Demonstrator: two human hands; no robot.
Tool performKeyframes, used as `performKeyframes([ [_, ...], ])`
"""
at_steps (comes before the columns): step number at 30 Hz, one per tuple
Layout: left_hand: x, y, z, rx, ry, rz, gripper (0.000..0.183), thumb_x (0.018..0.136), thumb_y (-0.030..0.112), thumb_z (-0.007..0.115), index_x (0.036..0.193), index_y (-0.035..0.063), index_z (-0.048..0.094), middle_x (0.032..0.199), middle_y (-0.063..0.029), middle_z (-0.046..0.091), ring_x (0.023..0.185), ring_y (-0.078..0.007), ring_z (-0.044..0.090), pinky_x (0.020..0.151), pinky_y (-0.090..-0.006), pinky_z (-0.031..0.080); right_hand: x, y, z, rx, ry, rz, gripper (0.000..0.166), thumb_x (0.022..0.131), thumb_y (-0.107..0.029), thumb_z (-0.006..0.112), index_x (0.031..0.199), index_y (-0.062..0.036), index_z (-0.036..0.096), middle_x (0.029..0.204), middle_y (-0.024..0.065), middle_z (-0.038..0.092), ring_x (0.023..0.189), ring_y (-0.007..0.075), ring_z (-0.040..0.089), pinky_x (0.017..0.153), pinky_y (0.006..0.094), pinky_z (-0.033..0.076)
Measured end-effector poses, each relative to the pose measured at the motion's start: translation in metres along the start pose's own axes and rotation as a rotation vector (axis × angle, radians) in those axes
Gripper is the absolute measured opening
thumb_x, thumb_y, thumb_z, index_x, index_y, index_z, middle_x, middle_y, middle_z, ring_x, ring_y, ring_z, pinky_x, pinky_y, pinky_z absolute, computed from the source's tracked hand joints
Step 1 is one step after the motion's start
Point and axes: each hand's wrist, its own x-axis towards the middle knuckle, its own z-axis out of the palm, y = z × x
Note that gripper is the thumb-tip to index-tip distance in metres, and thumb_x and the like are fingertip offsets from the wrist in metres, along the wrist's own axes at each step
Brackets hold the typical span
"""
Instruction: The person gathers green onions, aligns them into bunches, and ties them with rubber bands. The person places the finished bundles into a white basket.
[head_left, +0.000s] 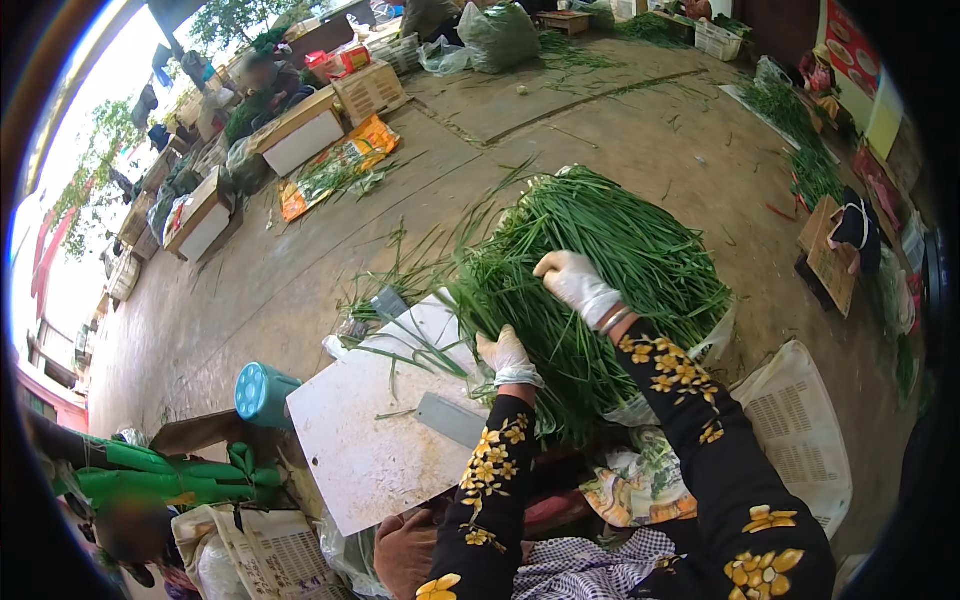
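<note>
A large heap of long green garlic chives (630, 247) lies before me, bundled with pale ends at the far left. My left hand (510, 356), in a thin whitish glove, closes around a bunch of blades at the heap's near-left side. My right hand (576, 283), gloved alike, is curled over the heap; whether it grips any stalks cannot be told. Left of the heap is a stained white board (375, 442) with loose blades across its upper part. A grey flat metal blade (450, 420) rests on it, partly hidden by my left sleeve.
A blue plastic stool (262, 394) stands left of the board. A white plastic crate (799, 435) is at my right. Chive scraps and an orange printed sack (337, 169) lie on the concrete floor. Other people sit among boxes and greens (784, 105) around the edges.
</note>
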Motion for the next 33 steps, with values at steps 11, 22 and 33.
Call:
performKeyframes([
  [11,0.066,-0.067,-0.027,0.038,0.049,-0.179,0.055,0.084,0.026,0.070,0.124,-0.0049,0.050,0.106,-0.0142,0.064,0.092,-0.0225,0.063,0.078,-0.0378,0.052,0.003,-0.011,0.131,-0.700,-0.051,0.012,0.078,0.071,-0.046,0.077,0.126,0.0036,0.051,0.115,0.0168,0.062,0.105,0.0306,0.060,0.090,0.0371,0.051],
  [22,0.059,-0.022,-0.075,-0.541,-0.397,-0.619,0.030,0.091,0.037,0.066,0.108,0.0127,0.066,0.103,-0.0032,0.068,0.092,-0.0202,0.064,0.081,-0.0358,0.054,-0.031,-0.007,0.135,-0.029,-0.565,-0.195,0.057,0.078,-0.027,0.067,0.125,0.0014,0.055,0.119,0.0229,0.061,0.110,0.0358,0.058,0.097,0.0359,0.046],
  [33,0.055,-0.004,-0.091,-0.868,-0.458,-0.782,0.041,0.090,0.043,0.065,0.108,0.0057,0.064,0.101,-0.0108,0.070,0.085,-0.0287,0.069,0.078,-0.0459,0.059,-0.011,-0.004,0.117,-0.272,0.019,-0.206,0.025,0.082,-0.019,0.065,0.102,-0.0032,0.065,0.100,0.0193,0.065,0.095,0.0366,0.062,0.087,0.0428,0.050],
])
